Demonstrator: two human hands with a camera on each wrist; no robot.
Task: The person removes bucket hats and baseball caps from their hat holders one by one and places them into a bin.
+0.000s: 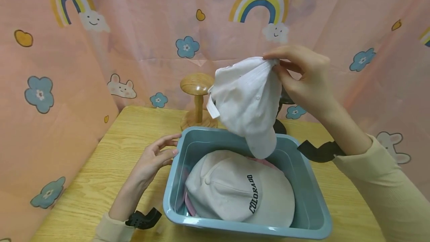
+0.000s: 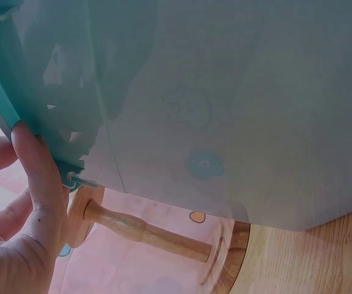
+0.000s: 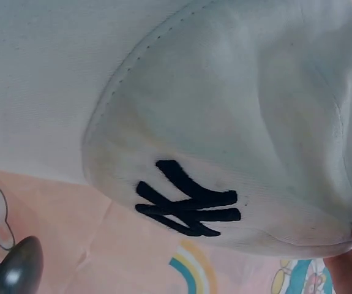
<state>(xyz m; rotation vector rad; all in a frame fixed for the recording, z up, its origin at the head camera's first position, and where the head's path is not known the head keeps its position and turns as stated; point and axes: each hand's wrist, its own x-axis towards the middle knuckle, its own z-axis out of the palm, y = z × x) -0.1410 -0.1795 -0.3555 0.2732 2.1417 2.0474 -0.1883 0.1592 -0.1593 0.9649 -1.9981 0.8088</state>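
Observation:
My right hand [image 1: 307, 72] pinches a white baseball cap [image 1: 246, 96] by a gathered edge of its crown and holds it up over the blue tub [image 1: 326, 223]. The cap hangs with its brim down and its back strap to the left. In the right wrist view, black interlocked letters [image 3: 188, 199] show on its front. My left hand [image 1: 154, 158] touches the tub's left rim, its fingertips resting against the outside. Inside the tub lies an off-white cap [image 1: 218, 186] lettered COLORADO, with pink fabric [image 1: 190, 204] partly hidden under it.
Behind the tub stands a wooden hat stand [image 1: 198, 102] with a rounded top. A dark stand [image 1: 279, 126] beside it is mostly hidden by the raised cap. The wooden table [image 1: 127, 133] backs onto a pink patterned curtain [image 1: 161, 18].

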